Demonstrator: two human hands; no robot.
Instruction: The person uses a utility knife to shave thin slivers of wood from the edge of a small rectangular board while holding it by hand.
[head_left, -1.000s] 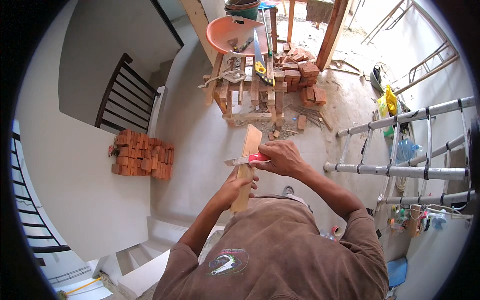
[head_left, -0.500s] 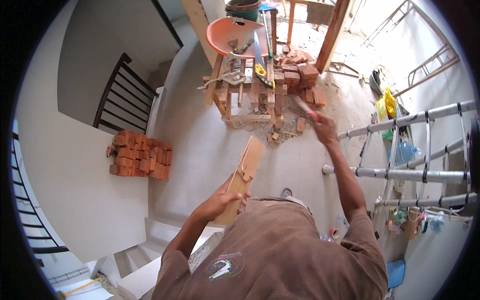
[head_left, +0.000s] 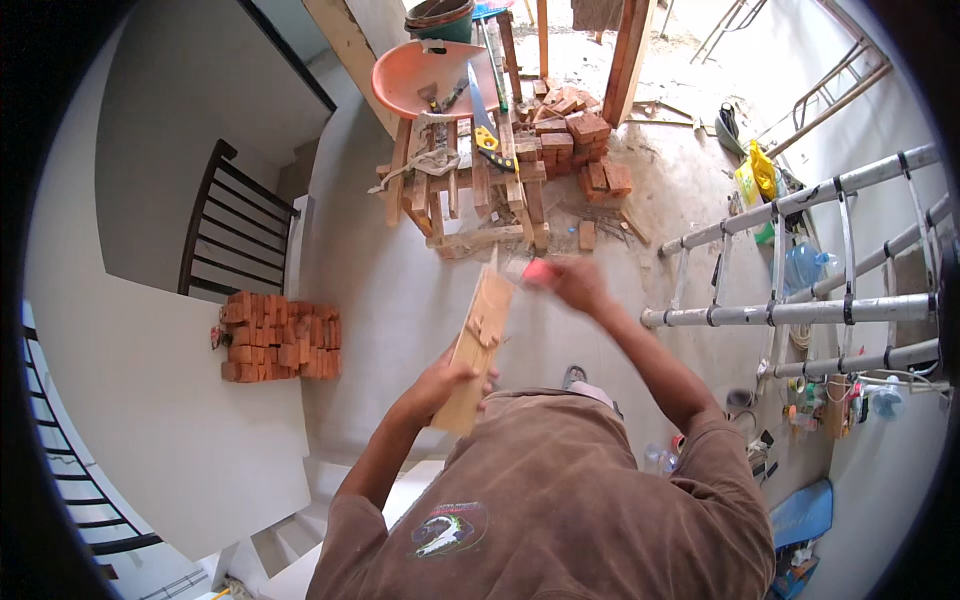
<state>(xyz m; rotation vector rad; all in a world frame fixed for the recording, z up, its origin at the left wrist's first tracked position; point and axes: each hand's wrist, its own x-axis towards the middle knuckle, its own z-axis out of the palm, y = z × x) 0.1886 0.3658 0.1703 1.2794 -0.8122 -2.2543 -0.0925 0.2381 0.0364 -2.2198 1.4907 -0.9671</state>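
My left hand (head_left: 446,385) is closed around the lower part of a short pale wooden board (head_left: 478,345), which is held tilted in front of my body. Part of the board's face is split, with a raised splinter near its middle. My right hand (head_left: 582,284), smeared by motion, grips a red-handled tool (head_left: 540,272) close to the board's upper end. The tool's head or blade is too blurred to make out, and I cannot tell whether it touches the wood.
Ahead stands a rough wooden trestle (head_left: 480,240) bearing a handsaw (head_left: 480,110) and an orange basin (head_left: 395,80). Bricks (head_left: 575,140) lie beside it; another brick stack (head_left: 280,338) is at left. An aluminium ladder (head_left: 800,312) juts in from the right.
My right hand has swung left with the red-handled tool, from well right of the board to its upper end. My left hand keeps hold of the board. The view has shifted slightly.
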